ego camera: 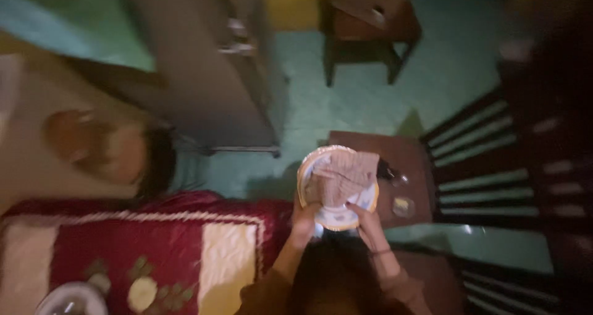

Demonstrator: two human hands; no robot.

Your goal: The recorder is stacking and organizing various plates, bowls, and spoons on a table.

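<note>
Bed: red and cream quilt (154, 253) fills the lower left.
Floor: green (346, 99), grey cabinet (204, 74) standing on it.
Left hand (304, 223): gripping the plate (336, 219).
Right hand (369, 223): clasping the plate's other edge, brown cloth (343, 178) on top.
Stool: dark wood (411, 167), under the plate.
Chair: slatted (494, 160), far right.

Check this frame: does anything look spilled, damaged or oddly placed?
Nothing looks spilled or broken. The left hand and right hand hold a round white plate with a yellow rim, a brownish folded cloth draped over it. The picture is blurred, so fine damage cannot be judged.
</note>
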